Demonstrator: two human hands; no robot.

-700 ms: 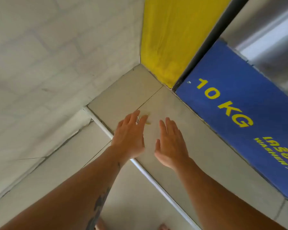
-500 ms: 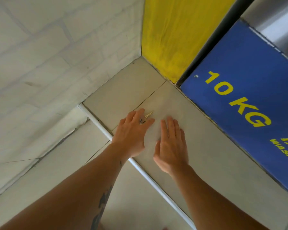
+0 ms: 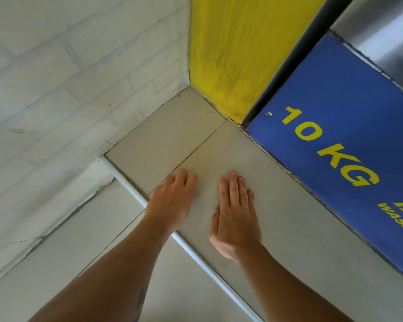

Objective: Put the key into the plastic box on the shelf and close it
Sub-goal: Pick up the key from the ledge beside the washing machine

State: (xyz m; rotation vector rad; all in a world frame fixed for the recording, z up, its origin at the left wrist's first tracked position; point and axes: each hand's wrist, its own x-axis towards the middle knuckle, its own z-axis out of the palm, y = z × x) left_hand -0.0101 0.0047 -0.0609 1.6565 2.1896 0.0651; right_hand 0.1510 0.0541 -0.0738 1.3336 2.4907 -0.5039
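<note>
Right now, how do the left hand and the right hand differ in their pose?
The left hand has its fingers curled under, knuckles up; the right hand lies flat with fingers straight. The left hand crosses the white edge strip; the right hand lies fully on the tiled ledge. Both are palm down.

The brick wall (image 3: 56, 94) was white, the pillar (image 3: 237, 54) yellow, the tiled ledge (image 3: 172, 135) beige, the washer panel (image 3: 349, 126) blue with yellow lettering.

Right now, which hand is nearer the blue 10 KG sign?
Right. The right hand lies flat beside the blue sign; the left hand rests farther away, at the ledge's white edge.
</note>
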